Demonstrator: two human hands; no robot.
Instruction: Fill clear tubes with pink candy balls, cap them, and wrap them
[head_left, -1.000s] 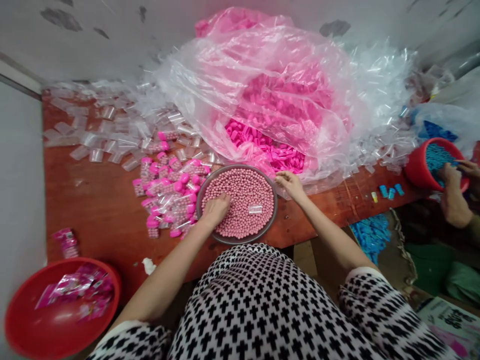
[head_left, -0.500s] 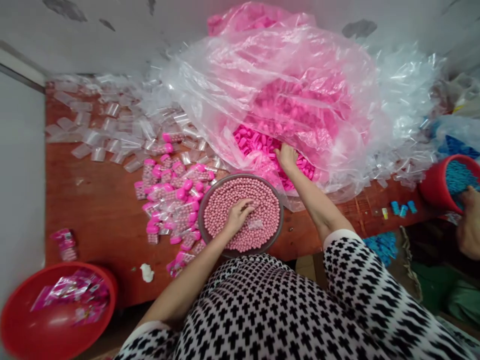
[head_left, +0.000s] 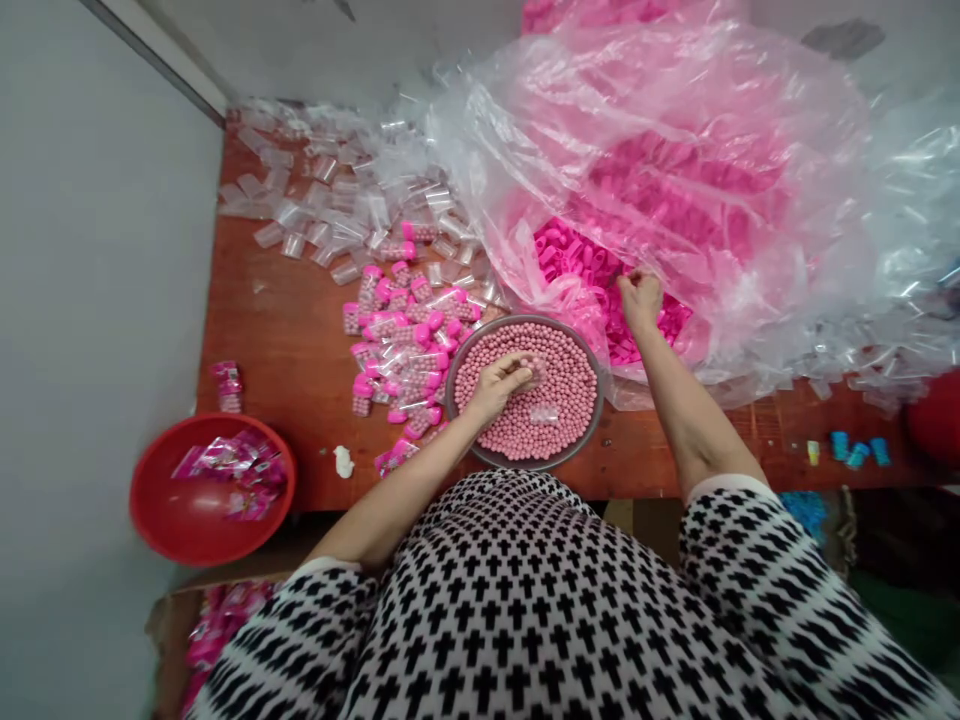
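Note:
A round metal dish full of small pink balls sits on the wooden table in front of me. My left hand rests in the dish with its fingers closed on a small clear tube filled with balls. My right hand is curled shut among the pink caps in the mouth of a big clear plastic bag; what it holds is hidden. Another empty clear tube lies on the balls.
Filled tubes with pink caps are piled left of the dish, empty clear tubes behind them. A red bowl of pink packets sits low at the left. Blue caps lie at the right edge.
The view has swung to the right and the other person's hands are out of sight. My left hand has closed on a tube in the dish. My right hand stays in the caps.

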